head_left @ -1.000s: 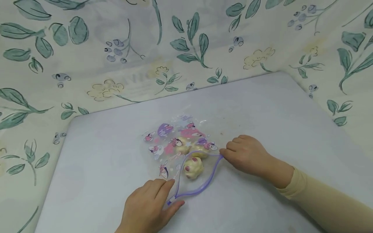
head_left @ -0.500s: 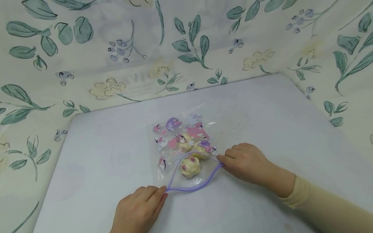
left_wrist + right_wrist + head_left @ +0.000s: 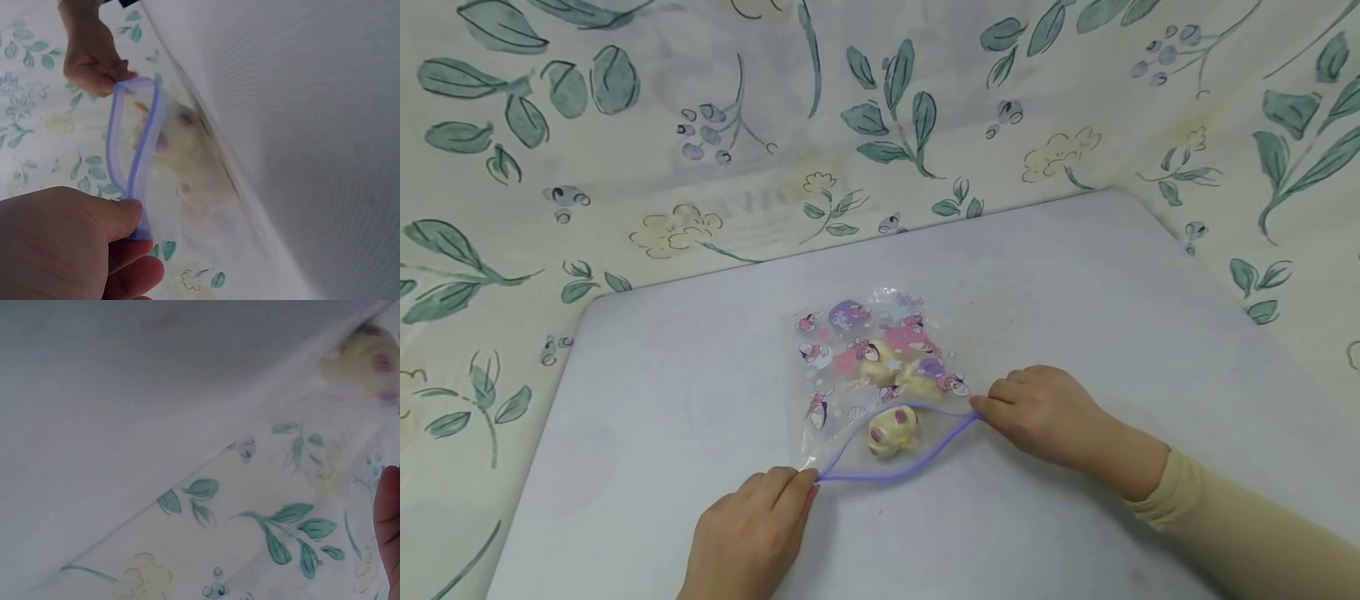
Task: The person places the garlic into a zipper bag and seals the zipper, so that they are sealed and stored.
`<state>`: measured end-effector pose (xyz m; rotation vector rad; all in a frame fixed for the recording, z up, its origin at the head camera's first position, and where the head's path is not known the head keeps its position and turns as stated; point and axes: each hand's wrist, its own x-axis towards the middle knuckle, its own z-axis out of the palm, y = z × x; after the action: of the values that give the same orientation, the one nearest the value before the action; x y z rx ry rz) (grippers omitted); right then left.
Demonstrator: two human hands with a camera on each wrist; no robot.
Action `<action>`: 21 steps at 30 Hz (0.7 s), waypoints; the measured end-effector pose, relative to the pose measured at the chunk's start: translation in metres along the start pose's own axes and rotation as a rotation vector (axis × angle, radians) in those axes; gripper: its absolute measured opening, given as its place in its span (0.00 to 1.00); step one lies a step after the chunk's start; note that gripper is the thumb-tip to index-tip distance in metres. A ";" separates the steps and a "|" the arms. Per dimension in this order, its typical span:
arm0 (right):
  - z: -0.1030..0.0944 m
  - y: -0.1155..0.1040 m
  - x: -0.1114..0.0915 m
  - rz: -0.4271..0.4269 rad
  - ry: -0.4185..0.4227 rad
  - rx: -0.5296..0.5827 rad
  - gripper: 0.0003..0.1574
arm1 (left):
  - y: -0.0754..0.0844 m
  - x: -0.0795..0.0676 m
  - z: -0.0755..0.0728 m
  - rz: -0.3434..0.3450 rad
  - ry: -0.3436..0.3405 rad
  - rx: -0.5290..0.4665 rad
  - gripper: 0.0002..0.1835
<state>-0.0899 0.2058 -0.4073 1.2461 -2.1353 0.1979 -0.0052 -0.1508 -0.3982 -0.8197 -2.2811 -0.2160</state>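
A clear zip bag (image 3: 816, 367) with pink and purple cartoon prints lies on the table, its mouth towards me. My left hand (image 3: 748, 525) pinches the left end of its purple zip strip (image 3: 887, 477) between thumb and fingers. At the strip's right end, my right hand (image 3: 1048, 417) pinches the other corner. Between them the mouth gapes as a narrow slit. Just inside sits a pale yellow lobed bulb (image 3: 892, 431) with reddish-purple patches, like a garlic bulb. More pale yellow pieces (image 3: 917, 379) show behind the printed film. The right wrist view shows only an edge of the right hand (image 3: 389, 531).
The white table (image 3: 662, 400) extends round the bag on every side. A cloth with green leaves and pale flowers (image 3: 880, 125) hangs behind the table's back edge and along its right side.
My left hand's thumb and fingers, spread at the zip end a second ago, have closed on it and moved left. The bag's mouth has stretched wider sideways and become narrower.
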 end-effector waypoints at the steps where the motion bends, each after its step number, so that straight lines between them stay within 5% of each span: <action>1: 0.000 0.002 -0.002 -0.001 0.003 -0.003 0.16 | -0.001 0.000 0.000 0.001 0.000 0.010 0.22; 4: 0.000 0.006 -0.005 -0.005 -0.016 -0.012 0.08 | -0.004 0.001 0.000 0.026 -0.013 0.035 0.21; 7: 0.001 0.007 -0.007 -0.007 -0.073 -0.020 0.16 | -0.007 0.001 0.001 0.051 -0.080 0.055 0.22; 13: 0.003 0.002 -0.008 0.040 -0.250 -0.019 0.13 | -0.011 -0.003 0.003 0.056 -0.226 0.026 0.20; 17: -0.004 -0.004 -0.001 0.096 -0.359 -0.023 0.13 | -0.011 -0.001 0.006 0.066 -0.178 0.009 0.19; 21: -0.011 -0.015 0.017 0.095 -0.347 0.000 0.24 | -0.012 0.001 0.007 0.048 -0.111 -0.001 0.25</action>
<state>-0.0781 0.1900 -0.3918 1.2527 -2.4919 0.0213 -0.0172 -0.1568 -0.4017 -0.9061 -2.3620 -0.1531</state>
